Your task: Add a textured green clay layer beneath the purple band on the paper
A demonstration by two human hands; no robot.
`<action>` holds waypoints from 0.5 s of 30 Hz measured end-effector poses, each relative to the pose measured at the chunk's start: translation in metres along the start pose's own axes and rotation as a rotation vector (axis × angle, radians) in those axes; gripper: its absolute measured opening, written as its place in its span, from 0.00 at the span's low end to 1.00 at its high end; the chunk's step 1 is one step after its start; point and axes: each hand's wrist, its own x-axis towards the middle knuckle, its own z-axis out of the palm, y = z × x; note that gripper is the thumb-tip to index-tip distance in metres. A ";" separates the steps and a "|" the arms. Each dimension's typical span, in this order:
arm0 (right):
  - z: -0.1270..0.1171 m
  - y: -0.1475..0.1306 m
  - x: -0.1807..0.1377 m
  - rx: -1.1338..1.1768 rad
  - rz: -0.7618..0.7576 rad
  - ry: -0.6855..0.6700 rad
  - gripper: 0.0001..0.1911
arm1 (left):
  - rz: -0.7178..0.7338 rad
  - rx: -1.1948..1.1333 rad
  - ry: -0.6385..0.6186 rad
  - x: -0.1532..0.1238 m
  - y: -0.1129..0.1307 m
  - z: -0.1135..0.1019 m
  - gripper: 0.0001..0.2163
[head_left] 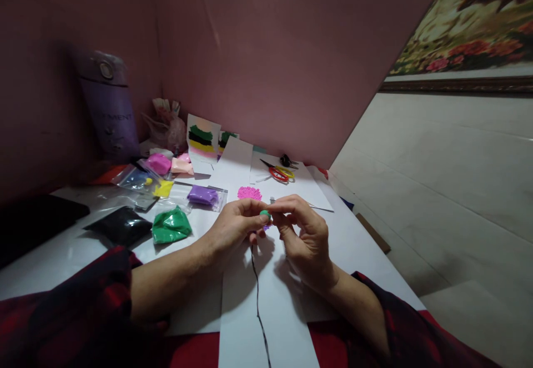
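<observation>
Between the thumb and fingers of my left hand (237, 221) is a small piece of green modelling clay (265, 213). My right hand (306, 240) is closed in a pinch, its fingertips meeting the right edge of the clay. Both hands are raised over a white paper strip (237, 323). A thin black line (257, 296) runs down this paper towards me. Just beyond the fingers lies a patch of textured pink clay (250, 192). A bit of purple shows behind my fingers, mostly hidden by them.
Bags of green clay (170, 225), black clay (120, 226) and purple clay (202, 195) lie left. Red-and-yellow scissors (280, 174) rest at the back. A purple tumbler (109, 107) stands at far left. Painted cards (202, 137) lean near the pink wall panel (266, 62).
</observation>
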 end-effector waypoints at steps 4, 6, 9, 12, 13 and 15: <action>0.001 -0.001 0.000 -0.004 -0.006 -0.012 0.11 | 0.000 0.005 0.001 0.000 0.001 0.000 0.12; 0.001 -0.001 0.001 -0.011 -0.016 -0.016 0.11 | 0.002 0.009 0.001 -0.002 0.003 0.001 0.11; 0.001 -0.001 0.001 -0.013 -0.023 -0.028 0.11 | 0.005 0.009 -0.001 -0.004 0.006 0.003 0.09; 0.001 0.000 0.000 -0.017 -0.030 -0.044 0.11 | 0.013 0.007 -0.004 -0.005 0.007 0.003 0.07; 0.001 0.001 0.000 -0.021 -0.036 -0.047 0.11 | 0.015 0.007 -0.005 -0.005 0.006 0.003 0.06; 0.000 0.001 0.000 -0.025 -0.047 -0.049 0.12 | 0.014 0.008 -0.007 -0.005 0.006 0.003 0.06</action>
